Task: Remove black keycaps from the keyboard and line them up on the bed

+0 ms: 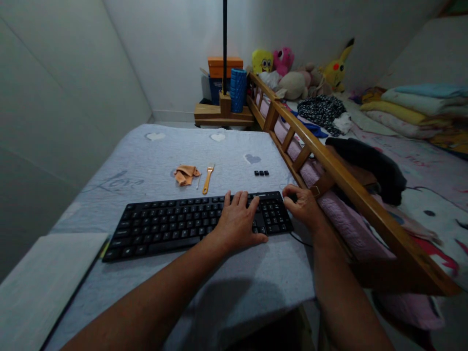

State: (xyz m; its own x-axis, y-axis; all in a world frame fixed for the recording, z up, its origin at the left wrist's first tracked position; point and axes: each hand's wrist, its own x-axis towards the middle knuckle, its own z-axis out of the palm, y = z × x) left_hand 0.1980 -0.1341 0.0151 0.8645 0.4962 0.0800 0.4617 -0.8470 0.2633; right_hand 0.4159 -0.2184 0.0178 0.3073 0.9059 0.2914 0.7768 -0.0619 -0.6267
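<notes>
A black keyboard (164, 224) lies at a slight slant on the light blue cloth. My left hand (237, 219) rests with spread fingers over its right part, hiding some keys. Just off the keyboard's right end is my right hand (302, 202), its thumb and index finger curled together; whatever they may pinch is too small to make out. Three loose black keycaps (261, 173) sit in a row behind the keyboard. Further left are an orange-handled brush (208, 180), a cotton swab (198, 182) and a crumpled orange cloth (186, 174).
A wooden bed rail (310, 141) runs along the right side, with plush toys (292, 83) and folded bedding (420, 107) beyond. A blue roller (238, 90) and black pole (224, 44) stand at the back. A white sheet (54, 273) lies at left.
</notes>
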